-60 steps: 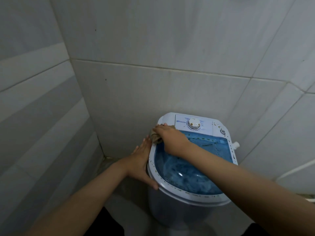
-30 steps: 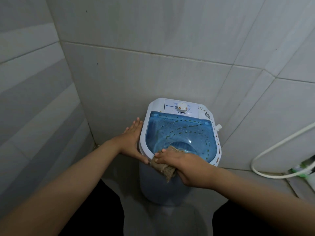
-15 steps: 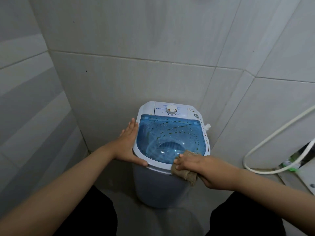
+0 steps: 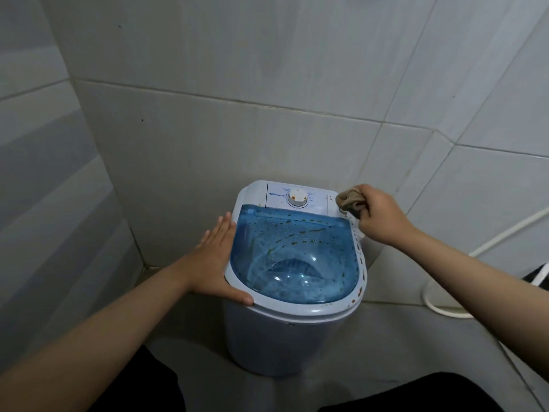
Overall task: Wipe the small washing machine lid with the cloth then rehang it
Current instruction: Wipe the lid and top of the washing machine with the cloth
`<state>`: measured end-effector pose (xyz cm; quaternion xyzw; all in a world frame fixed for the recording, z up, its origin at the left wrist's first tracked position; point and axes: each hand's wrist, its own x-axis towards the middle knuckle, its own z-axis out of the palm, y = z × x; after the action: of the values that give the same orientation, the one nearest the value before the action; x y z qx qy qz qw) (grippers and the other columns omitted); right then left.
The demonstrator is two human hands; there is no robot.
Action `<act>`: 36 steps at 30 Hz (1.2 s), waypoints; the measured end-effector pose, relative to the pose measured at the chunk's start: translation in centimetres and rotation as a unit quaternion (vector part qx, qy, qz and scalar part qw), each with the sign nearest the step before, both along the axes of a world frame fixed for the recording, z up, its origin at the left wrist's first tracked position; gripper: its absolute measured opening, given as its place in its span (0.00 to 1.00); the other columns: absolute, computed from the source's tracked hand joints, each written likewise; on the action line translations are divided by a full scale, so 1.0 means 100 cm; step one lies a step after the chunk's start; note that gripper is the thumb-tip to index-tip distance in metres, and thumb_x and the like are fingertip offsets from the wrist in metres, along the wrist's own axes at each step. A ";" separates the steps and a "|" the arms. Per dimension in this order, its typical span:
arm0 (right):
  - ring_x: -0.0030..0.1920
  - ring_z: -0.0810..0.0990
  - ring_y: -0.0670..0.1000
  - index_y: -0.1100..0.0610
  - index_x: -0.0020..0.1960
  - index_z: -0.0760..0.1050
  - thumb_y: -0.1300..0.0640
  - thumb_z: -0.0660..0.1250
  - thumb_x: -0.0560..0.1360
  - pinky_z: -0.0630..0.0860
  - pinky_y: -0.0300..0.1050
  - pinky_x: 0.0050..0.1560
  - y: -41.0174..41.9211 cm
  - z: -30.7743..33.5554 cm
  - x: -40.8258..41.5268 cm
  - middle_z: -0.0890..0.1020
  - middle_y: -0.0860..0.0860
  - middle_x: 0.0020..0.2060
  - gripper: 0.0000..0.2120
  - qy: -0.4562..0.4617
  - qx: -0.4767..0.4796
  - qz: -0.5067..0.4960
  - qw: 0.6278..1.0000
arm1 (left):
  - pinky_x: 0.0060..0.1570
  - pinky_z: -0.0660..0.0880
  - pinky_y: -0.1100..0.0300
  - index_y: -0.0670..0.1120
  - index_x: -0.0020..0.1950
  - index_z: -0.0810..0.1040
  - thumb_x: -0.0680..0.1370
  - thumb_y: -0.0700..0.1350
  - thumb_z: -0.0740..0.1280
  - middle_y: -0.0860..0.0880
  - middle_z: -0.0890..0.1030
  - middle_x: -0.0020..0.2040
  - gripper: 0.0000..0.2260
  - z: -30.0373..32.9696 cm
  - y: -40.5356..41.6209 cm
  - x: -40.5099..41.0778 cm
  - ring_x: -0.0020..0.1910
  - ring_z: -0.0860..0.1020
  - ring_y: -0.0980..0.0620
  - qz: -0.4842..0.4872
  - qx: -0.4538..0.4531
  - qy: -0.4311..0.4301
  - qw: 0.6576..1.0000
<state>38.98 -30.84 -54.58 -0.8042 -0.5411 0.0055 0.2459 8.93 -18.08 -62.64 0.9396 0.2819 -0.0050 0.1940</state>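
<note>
Walls (image 4: 237, 69): grey tile on all sides; you had the machine backed into the corner.
Washing machine (image 4: 282, 337): small white tub standing upright on the floor, close against the back wall.
Lid (image 4: 297, 257): translucent blue, closed, flat on top inside the white rim; orange-brown specks were scattered across it and along the right rim.
Control panel (image 4: 276, 194): white strip behind the lid, with the dial (image 4: 297, 197) in the middle.
Hose (image 4: 445, 304): white, looped on the floor to the right of the machine, well apart from your hands.
Left hand (image 4: 217, 257): you kept it flat and open against the machine's left side, fingers straight, thumb hooked on the front rim; nothing held.
Right hand (image 4: 377, 215): you had it closed in a fist around the cloth, at the rear right corner.
Cloth (image 4: 349, 202): brown, bunched up, poking out of your fist and touching the panel's right end.
</note>
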 end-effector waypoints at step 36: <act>0.60 0.77 0.61 0.56 0.68 0.70 0.68 0.62 0.70 0.73 0.48 0.57 -0.070 -0.055 -0.039 0.79 0.58 0.62 0.26 0.010 -0.039 -0.059 0.997 | 0.72 0.36 0.51 0.47 0.74 0.29 0.50 0.79 0.64 0.51 0.27 0.73 0.69 -0.002 0.003 0.001 0.73 0.28 0.52 -0.005 -0.019 -0.021 1.000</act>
<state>35.07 -37.87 -60.12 -0.8438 -0.4892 0.0204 0.2197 9.04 -17.78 -62.83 0.9371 0.2729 0.0089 0.2174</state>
